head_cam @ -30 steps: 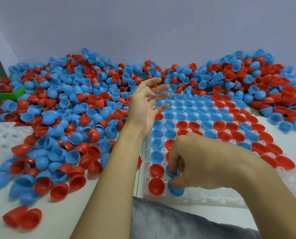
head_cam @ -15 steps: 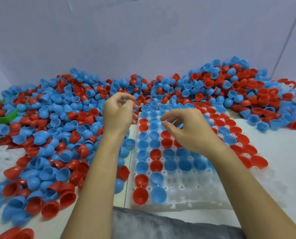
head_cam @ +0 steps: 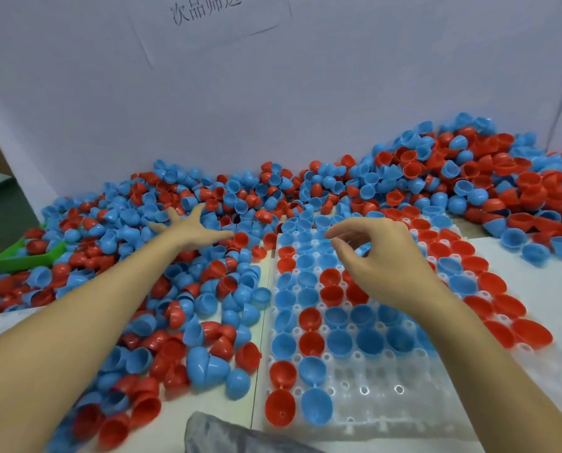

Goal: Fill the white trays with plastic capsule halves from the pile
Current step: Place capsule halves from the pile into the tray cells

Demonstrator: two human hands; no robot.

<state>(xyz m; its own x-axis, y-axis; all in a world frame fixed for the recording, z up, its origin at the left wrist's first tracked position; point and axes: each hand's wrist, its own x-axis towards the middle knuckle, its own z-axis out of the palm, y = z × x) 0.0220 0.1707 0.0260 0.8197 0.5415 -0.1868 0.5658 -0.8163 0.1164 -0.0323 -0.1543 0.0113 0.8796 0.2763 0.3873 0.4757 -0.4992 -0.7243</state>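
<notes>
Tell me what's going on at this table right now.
A person is filling a white tray with red and blue capsule halves from a big pile. The left hand is spread, fingers out, on the pile beside the tray. The right hand hovers over the tray's middle, fingers loosely curled, apparently holding nothing. Most far pockets are filled; the near rows are largely bare. A green scoop lies at the pile's left edge.
</notes>
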